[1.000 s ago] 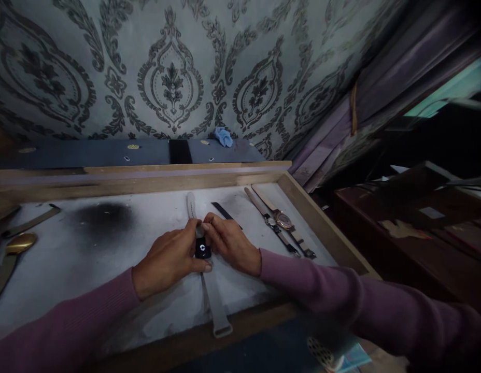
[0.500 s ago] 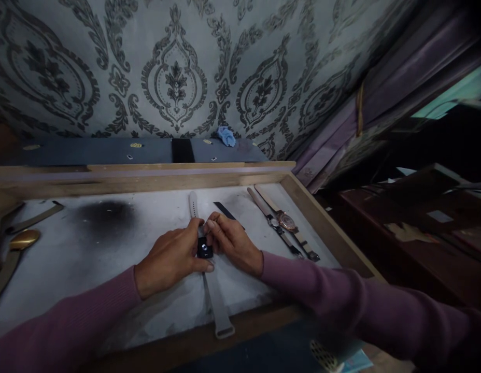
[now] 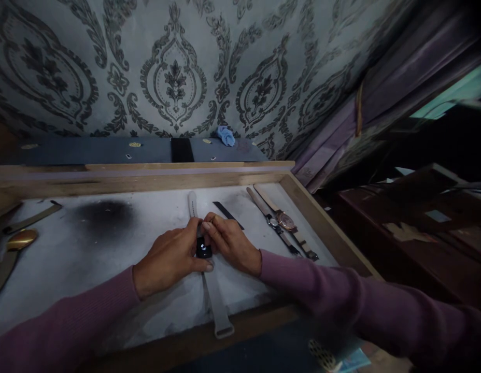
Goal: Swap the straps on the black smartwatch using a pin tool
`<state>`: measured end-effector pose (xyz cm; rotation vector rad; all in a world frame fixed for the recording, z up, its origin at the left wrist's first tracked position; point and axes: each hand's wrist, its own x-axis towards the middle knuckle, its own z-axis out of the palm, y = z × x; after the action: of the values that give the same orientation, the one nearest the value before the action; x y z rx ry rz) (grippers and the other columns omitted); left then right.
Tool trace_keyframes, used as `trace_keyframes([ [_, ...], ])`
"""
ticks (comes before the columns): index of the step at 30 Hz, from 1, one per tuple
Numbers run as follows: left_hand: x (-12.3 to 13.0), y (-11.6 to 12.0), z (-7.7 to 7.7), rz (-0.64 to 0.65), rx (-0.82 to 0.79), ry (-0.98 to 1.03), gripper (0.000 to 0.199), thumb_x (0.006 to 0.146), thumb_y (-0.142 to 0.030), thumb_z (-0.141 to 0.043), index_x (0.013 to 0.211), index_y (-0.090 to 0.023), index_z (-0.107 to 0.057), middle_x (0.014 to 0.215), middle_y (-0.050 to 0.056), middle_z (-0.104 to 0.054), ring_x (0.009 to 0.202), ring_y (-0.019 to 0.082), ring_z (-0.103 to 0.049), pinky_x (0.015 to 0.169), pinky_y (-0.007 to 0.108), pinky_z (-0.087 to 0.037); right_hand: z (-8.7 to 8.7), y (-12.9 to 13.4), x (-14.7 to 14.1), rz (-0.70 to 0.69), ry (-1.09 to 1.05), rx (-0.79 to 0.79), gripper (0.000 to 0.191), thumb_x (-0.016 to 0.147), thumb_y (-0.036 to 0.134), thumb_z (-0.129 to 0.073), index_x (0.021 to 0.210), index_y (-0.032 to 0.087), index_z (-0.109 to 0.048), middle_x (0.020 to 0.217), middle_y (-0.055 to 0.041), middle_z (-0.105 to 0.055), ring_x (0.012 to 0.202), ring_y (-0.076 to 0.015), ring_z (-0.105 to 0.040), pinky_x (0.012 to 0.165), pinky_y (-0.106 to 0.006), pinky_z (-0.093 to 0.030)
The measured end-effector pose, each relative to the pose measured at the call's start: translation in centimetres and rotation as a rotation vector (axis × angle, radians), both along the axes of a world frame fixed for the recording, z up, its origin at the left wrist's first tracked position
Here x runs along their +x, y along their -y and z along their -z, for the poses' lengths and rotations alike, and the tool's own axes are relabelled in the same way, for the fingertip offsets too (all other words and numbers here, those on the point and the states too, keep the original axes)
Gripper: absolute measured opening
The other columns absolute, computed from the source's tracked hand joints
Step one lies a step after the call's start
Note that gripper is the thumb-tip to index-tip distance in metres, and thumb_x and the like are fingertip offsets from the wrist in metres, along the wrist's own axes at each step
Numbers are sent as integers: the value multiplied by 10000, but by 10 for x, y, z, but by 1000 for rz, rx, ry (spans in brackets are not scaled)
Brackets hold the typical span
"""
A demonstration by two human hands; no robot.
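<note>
A smartwatch (image 3: 203, 248) with a dark square face and a pale grey strap lies lengthwise at the middle of the white-floored tray. My left hand (image 3: 171, 250) grips it from the left, fingers by its upper end and thumb by its lower end. Over the upper edge of the watch face, my right hand (image 3: 232, 239) is closed in a pinch at the strap joint; whether anything small sits between those fingertips is hidden. The lower strap (image 3: 218, 303) reaches over the tray's front edge, its loop end toward me. Behind my right hand lies a dark flat strip (image 3: 227, 214).
Two wristwatches, a slim one (image 3: 274, 223) and a rose-gold one (image 3: 286, 221), lie at the tray's right. At left are a gold-coloured watch (image 3: 22, 240) and a strap (image 3: 35, 217). A wooden rim (image 3: 322, 223) borders the tray. Beyond it lies a blue cloth (image 3: 226, 135).
Almost nothing differs. My right fingertips have shifted very slightly at the watch's upper end, while my left hand keeps its hold.
</note>
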<state>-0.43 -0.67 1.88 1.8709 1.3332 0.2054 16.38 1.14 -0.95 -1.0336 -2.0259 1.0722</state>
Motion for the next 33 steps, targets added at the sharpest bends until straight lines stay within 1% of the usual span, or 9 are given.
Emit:
trace_keyframes([
  [6,0,0,1,0,10,-26,466,693,-425,-715,1012,-228,-440,765,-26,-591,750,218,-588,589,300,-338,-2,-1,-1,-21,68,111,298,1010,407,-317,813,221,-440,587,36,-506,508,-116,-494,517,-230,-403],
  [8,0,0,0,4,5,-20,461,696,-418,-714,1011,-228,-436,766,-27,-588,742,213,-582,594,300,-341,-1,-2,-1,-19,62,100,310,1008,426,-312,810,222,-436,596,34,-512,511,-114,-494,523,-231,-405],
  [13,0,0,-4,3,-25,-2,454,710,-402,-699,1032,-229,-429,789,-21,-595,752,214,-578,601,301,-338,0,-2,0,-2,9,-1,363,1002,491,-287,797,224,-424,599,28,-528,499,-114,-503,517,-234,-417],
  [17,0,1,-6,2,-30,1,456,715,-411,-704,1026,-229,-424,796,-20,-592,757,215,-576,606,300,-340,-2,-1,0,3,35,22,342,1005,476,-283,815,226,-418,589,31,-526,487,-119,-502,516,-242,-413],
  [23,-1,1,-3,7,-9,18,459,712,-410,-698,1038,-234,-426,784,-22,-592,745,215,-576,596,299,-333,-2,-1,1,8,55,31,316,1007,450,-283,822,228,-411,588,28,-536,483,-125,-511,529,-249,-417],
  [28,0,1,-4,9,-9,-7,454,709,-416,-694,1020,-229,-420,785,-17,-591,754,223,-577,596,303,-330,0,-2,1,4,32,37,302,1006,423,-299,813,223,-418,586,31,-525,479,-115,-503,516,-237,-413],
  [33,2,1,-5,-5,-9,-18,452,698,-399,-692,1023,-232,-425,783,-23,-588,764,225,-578,599,297,-334,1,-2,0,-4,-16,17,327,1000,451,-309,805,216,-422,599,32,-521,477,-102,-488,498,-224,-407],
])
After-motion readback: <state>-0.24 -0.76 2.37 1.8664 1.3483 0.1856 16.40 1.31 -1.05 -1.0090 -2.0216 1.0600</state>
